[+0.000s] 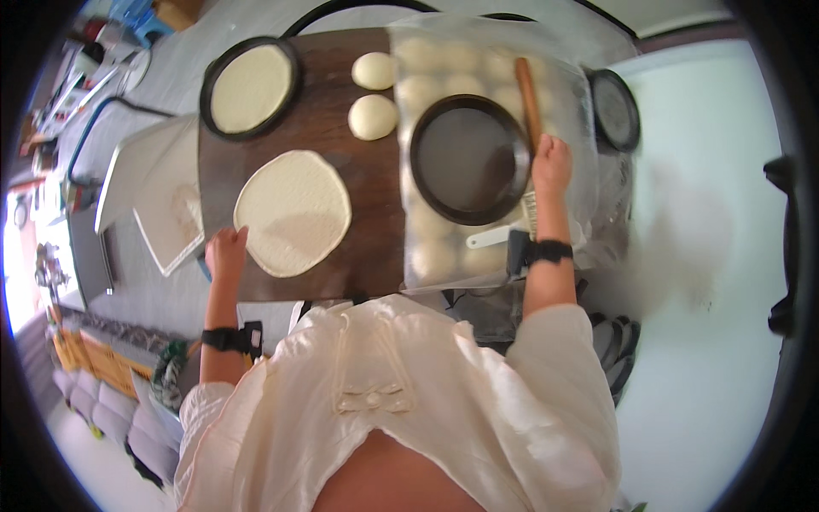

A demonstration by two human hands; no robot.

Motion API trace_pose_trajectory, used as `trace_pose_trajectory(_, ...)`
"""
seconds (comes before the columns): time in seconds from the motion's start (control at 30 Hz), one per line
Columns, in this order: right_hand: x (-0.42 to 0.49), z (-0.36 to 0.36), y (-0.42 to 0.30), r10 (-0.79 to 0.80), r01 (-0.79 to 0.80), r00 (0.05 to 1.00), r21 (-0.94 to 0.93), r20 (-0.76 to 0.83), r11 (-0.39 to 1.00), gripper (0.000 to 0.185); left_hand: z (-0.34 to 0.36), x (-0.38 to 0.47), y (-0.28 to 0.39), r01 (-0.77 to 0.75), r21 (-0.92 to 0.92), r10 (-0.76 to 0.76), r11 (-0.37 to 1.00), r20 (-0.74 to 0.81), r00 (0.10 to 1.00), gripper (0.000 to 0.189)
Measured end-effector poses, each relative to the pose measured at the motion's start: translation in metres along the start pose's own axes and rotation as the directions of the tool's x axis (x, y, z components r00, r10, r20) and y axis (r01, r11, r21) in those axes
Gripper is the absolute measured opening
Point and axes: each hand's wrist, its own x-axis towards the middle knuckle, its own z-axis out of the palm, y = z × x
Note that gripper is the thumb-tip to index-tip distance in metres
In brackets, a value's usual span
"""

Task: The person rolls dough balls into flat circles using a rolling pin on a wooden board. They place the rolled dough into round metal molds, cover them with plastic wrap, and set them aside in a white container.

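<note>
A rolled-out dough round (pixel 293 205) lies flat on the dark wooden table (pixel 377 211). At its left edge is my left hand (pixel 225 253), fingers curled; whether they pinch the rim is unclear. My right hand (pixel 551 165) is closed around the near end of a wooden rolling pin (pixel 528 96), over a plastic-covered batch of dough balls (pixel 429 259). Left of that hand an empty round black pan (pixel 470 160) rests on the plastic. Two dough balls (pixel 373 117) sit between the flat round and the covered batch.
Another black pan (pixel 208 109) at the far left corner holds a dough sheet (pixel 251 88). A white-handled tool (pixel 489 239) lies below the empty pan. One more dark pan (pixel 615 110) stands beyond the table's right side. White trays (pixel 169 217) adjoin the left edge.
</note>
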Motion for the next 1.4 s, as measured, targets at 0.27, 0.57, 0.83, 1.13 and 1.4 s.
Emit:
trace_pose_trajectory(0.27, -0.150, 0.029, -0.206, -0.604, 0.193, 0.533, 0.610, 0.593, 0.769, 0.018, 0.037, 0.042, -0.023, 0.068, -0.269, -0.100, 0.961, -0.104, 0.990, 0.034)
trace_pose_trajectory(0.57, -0.140, 0.154, -0.315, -0.714, 0.580, 0.620, 0.423, 0.325, 0.696, 0.009, 0.052, 0.079, 0.005, -0.047, -0.307, -0.012, 0.951, -0.187, 0.982, 0.013)
trace_pose_trajectory(0.83, -0.116, 0.127, -0.332, -0.532, 0.363, 0.378, 0.407, 0.758, 0.838, 0.034, 0.031, 0.081, -0.003, 0.032, -0.580, 0.064, 0.814, 0.145, 0.987, 0.025)
trace_pose_trajectory(1.13, -0.117, 0.139, -0.330, -0.776, 0.654, 0.363, 0.452, 0.516, 0.607, 0.022, 0.025, 0.085, 0.011, -0.146, -0.463, 0.226, 0.874, 0.122, 0.966, 0.034)
trace_pose_trajectory(1.4, -0.148, 0.146, -0.297, -0.863, 0.788, 0.496, 0.369, 0.093, 0.493, 0.020, 0.052, 0.054, 0.012, -0.217, -0.386, 0.119, 0.897, -0.263, 0.957, 0.025)
